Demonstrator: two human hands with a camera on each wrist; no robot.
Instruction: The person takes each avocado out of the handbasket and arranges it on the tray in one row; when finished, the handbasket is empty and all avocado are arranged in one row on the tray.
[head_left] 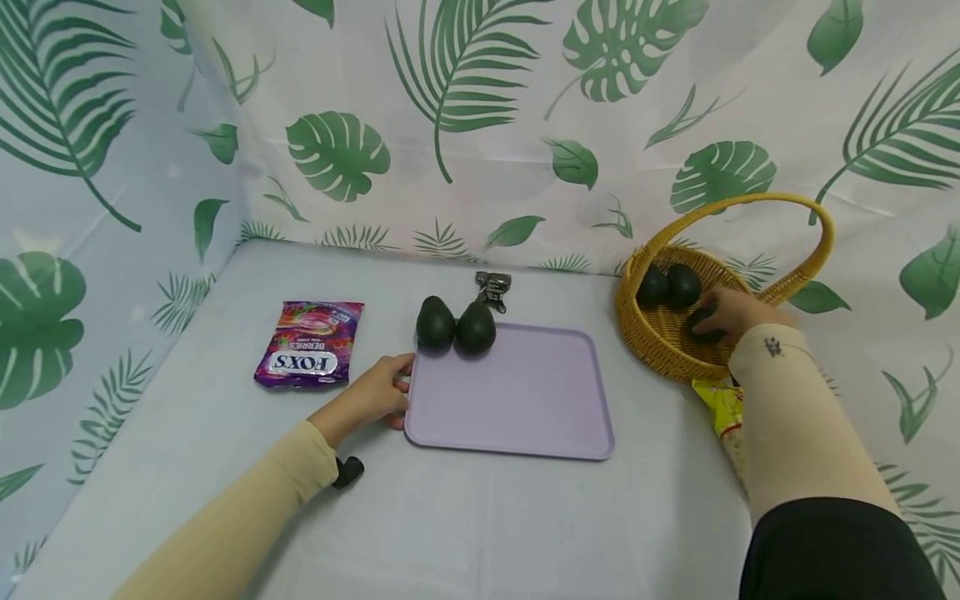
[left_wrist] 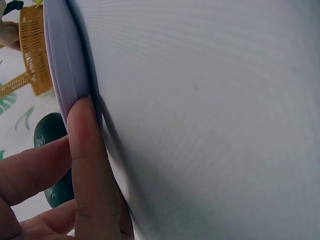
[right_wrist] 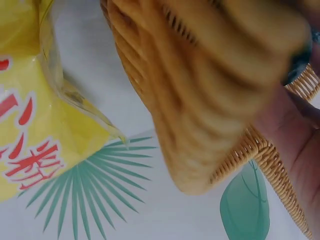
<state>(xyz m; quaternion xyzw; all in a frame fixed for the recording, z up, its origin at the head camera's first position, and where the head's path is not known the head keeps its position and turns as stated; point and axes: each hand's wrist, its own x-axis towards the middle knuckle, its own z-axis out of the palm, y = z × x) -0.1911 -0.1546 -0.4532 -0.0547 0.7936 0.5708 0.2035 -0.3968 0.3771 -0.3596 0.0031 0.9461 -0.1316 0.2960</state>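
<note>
On my head feed, the Fox's Berries candy bag (head_left: 310, 344) lies at 10 o'clock from the left hand (head_left: 372, 393), which pinches the lavender tray (head_left: 517, 400) at its 9 o'clock rim, probably to steady it. Two avocados (head_left: 476, 331) sit side by side toward the tray's 11 o'clock corner, likely saving room; I read their long axes and narrow ends toward 12. At the tray's 2 o'clock, inside the wicker basket (head_left: 651, 343), the right hand (head_left: 738, 312) is clamped on a third avocado (head_left: 705, 327), presumably from above because the wall blocks the sides; covered, its pointing I cannot tell.
</note>
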